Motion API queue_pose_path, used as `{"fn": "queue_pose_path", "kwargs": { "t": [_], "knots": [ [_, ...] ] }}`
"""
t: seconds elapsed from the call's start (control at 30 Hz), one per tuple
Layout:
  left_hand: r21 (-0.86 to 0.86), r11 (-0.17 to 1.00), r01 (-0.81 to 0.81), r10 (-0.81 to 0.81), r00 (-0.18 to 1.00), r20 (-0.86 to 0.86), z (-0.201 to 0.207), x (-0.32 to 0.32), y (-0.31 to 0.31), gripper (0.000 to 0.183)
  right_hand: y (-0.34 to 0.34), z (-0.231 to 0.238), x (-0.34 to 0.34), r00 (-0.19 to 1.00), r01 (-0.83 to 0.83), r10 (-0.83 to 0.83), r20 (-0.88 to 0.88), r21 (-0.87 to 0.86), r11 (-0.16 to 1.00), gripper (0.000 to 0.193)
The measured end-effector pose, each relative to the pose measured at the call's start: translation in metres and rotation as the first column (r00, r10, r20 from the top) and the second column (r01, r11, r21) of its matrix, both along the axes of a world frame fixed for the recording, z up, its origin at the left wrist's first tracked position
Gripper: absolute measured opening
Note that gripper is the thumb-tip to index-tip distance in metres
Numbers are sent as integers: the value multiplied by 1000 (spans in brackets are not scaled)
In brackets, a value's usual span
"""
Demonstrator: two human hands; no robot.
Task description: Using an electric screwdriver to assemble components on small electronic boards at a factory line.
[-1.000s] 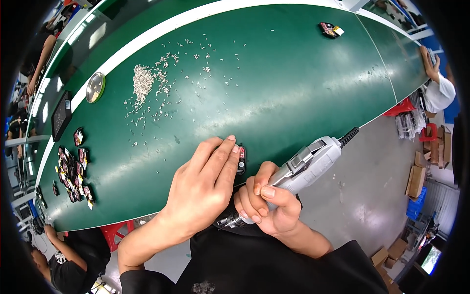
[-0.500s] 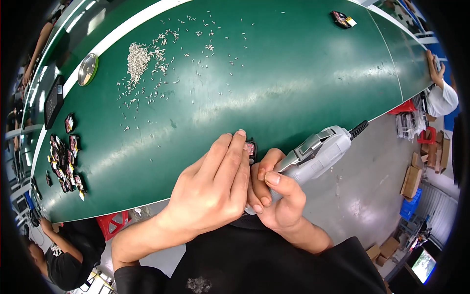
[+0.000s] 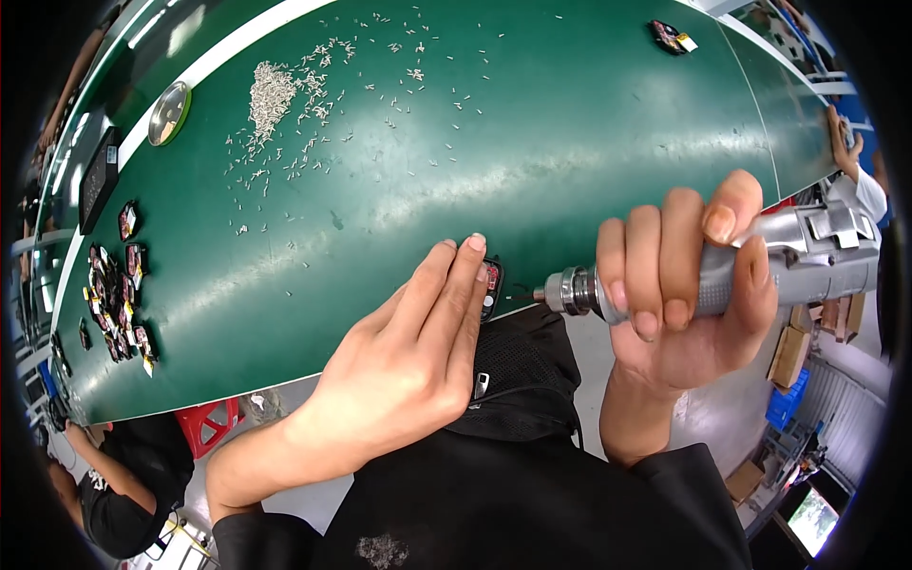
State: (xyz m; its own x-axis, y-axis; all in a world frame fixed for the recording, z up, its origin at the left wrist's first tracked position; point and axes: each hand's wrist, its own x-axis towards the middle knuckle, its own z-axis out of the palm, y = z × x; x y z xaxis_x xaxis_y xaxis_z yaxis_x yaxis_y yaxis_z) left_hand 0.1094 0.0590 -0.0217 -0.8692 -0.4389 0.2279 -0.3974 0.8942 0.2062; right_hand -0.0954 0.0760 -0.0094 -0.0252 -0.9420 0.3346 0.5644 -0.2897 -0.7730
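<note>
My left hand (image 3: pixel 408 347) rests at the table's near edge with its fingers together over a small black device (image 3: pixel 490 287), holding it down. Only the device's right end shows, with a red circuit board inside; the rest is hidden under the fingers. A grey electric screwdriver (image 3: pixel 825 274) lies sideways in my right hand (image 3: pixel 679 285), the fingers wrapped round its body. Its metal nose and thin bit point left toward the device, a short gap away. Tiny silver screws (image 3: pixel 272 100) lie heaped and scattered over the far left of the green table (image 3: pixel 570 142).
Several black devices (image 3: pixel 116 302) are piled at the left, and another one (image 3: pixel 671 38) lies at the far right. A round dish (image 3: pixel 170 114) and a black box (image 3: pixel 98 185) stand along the left edge. Co-workers' arms (image 3: pixel 112 467) show at the left and right rims.
My right hand has moved right and up with the electric screwdriver, away from my left hand, baring the nose and bit. The left hand stays on the device.
</note>
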Motion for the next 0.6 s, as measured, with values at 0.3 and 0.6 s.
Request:
{"fn": "queue_pose_path", "kwargs": {
  "t": [0.3,0.6],
  "knots": [
    [-71,997,17,-16,1000,16,-4,2,-2,39,-12,-10,4,999,45,-45,-14,13,999,21],
    [5,1000,10,-10,998,-65,-7,3,-3,38,-20,-10,7,993,-83,82,-80,-11,996,20]
  ]
}}
